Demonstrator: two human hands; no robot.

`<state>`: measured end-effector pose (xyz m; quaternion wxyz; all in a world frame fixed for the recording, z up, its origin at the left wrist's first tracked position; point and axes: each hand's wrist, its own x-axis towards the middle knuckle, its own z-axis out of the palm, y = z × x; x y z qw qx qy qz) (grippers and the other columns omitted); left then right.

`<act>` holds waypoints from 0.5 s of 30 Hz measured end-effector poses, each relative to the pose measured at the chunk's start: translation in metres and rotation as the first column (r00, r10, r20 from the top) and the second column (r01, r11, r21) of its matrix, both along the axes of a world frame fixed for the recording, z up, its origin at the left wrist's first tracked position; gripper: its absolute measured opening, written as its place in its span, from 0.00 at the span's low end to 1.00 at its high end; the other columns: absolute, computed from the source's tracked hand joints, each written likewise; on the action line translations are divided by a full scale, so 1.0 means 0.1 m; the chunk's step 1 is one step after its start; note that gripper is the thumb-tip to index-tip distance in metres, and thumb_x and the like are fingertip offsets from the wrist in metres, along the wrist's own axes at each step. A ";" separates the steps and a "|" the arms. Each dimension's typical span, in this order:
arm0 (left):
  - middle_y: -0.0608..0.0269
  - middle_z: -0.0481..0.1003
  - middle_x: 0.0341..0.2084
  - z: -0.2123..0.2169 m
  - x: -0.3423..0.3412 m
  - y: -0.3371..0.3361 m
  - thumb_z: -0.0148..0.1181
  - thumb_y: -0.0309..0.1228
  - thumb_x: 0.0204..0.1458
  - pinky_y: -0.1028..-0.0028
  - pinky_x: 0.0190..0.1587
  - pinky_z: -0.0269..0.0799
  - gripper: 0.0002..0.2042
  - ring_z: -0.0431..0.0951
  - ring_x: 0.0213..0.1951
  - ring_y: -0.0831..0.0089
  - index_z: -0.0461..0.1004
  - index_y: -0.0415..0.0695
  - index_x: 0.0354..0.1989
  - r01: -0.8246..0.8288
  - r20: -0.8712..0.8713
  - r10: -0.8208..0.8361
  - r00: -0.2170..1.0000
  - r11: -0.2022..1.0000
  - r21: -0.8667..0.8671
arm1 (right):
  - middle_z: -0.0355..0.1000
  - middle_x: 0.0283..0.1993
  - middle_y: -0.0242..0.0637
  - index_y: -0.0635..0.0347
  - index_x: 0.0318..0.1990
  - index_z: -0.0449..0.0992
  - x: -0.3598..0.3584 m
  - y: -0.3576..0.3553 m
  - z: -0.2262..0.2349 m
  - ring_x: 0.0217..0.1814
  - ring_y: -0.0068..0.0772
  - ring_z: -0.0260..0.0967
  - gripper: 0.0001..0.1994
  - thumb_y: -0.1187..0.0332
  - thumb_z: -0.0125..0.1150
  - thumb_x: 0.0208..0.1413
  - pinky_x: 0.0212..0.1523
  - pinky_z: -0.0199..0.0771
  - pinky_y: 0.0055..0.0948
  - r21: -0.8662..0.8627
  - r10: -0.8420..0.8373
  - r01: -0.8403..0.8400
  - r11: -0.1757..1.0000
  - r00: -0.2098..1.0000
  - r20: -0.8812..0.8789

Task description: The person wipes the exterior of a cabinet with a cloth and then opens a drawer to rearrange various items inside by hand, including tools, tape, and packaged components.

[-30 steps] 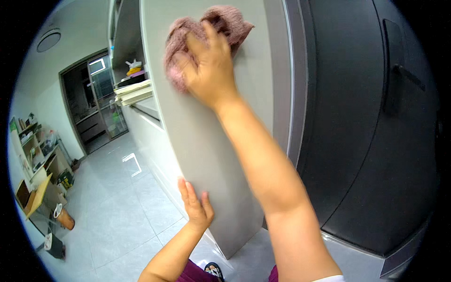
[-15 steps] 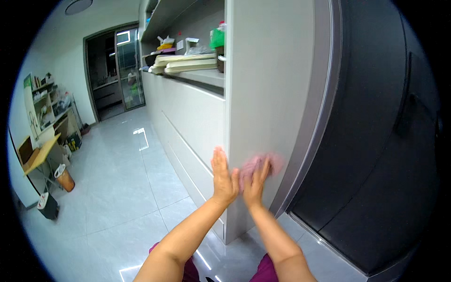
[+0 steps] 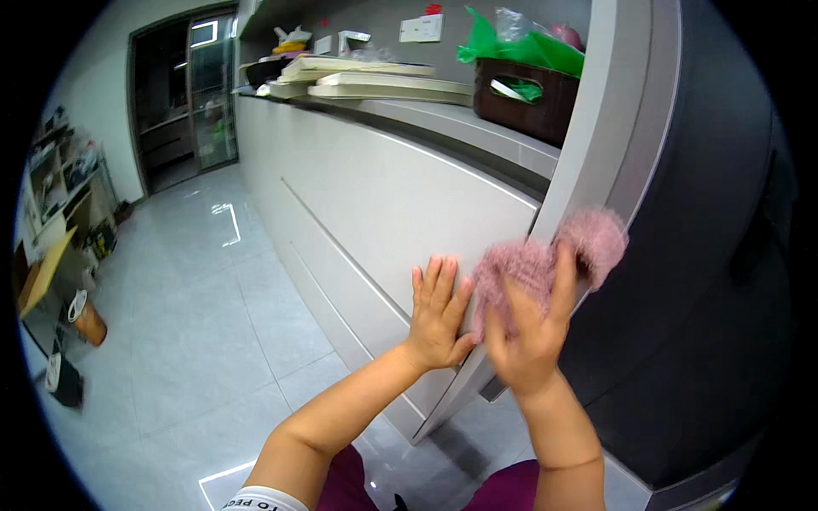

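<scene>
Pink fluffy cloth (image 3: 524,260) | at cabinet (image 3: 409,187) edge, under and beyond fingers of right hand (image 3: 530,353) (the nearer), long spread slanting up-right | right fingers: apart, grip unclear | left hand (image 3: 438,328): fingers slightly apart, against cabinet front

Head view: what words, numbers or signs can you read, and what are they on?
White left sleeve: dark capital letters, partly cut off by the picture's edge; I won't copy them.
Larger white card on the grey back panel: marks too small to read.
Smaller white card: too small to read.
</scene>
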<state>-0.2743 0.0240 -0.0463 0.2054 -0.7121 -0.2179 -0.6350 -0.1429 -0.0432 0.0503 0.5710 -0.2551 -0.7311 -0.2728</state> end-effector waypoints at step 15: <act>0.45 0.51 0.63 0.39 -0.69 0.46 0.60 0.46 0.47 0.47 0.64 0.32 0.35 0.47 0.65 0.48 0.56 0.41 0.61 0.110 -0.064 -0.107 0.992 0.993 0.047 | 0.67 0.55 0.44 0.55 0.47 0.77 -0.55 -0.02 0.04 0.60 0.51 0.60 0.18 0.66 0.55 0.45 0.62 0.54 0.50 0.258 -0.676 0.626 0.736 0.705 0.215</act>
